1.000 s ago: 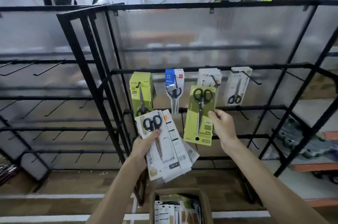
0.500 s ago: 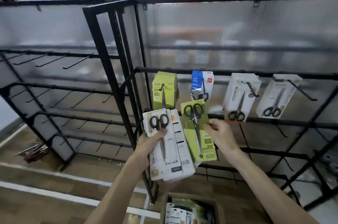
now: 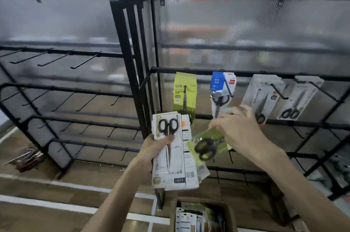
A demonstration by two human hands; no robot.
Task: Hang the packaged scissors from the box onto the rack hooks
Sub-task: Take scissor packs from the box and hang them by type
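The left hand [image 3: 153, 148] grips a fanned stack of white scissor packs [image 3: 176, 167] upright, thumb across the front of the top pack just below the black handles; the right hand [image 3: 240, 133], just beside it but not touching it, pinches a green scissor pack [image 3: 206, 146] by its upper end, fingers curled over the card; that pack is blurred and tilted, its lower corner overlapping the right edge of the white stack; both hands are in front of the black rack [image 3: 123, 42]; behind and above them, packs already hang on one rail: green ones [image 3: 184, 95], a blue-and-white one [image 3: 221, 87], then two grey-white sets [image 3: 263, 95] to the right; the cardboard box [image 3: 230, 212], with more packs inside, sits on the floor below the hands; the rack's left section shows bare hooks [image 3: 83, 63].
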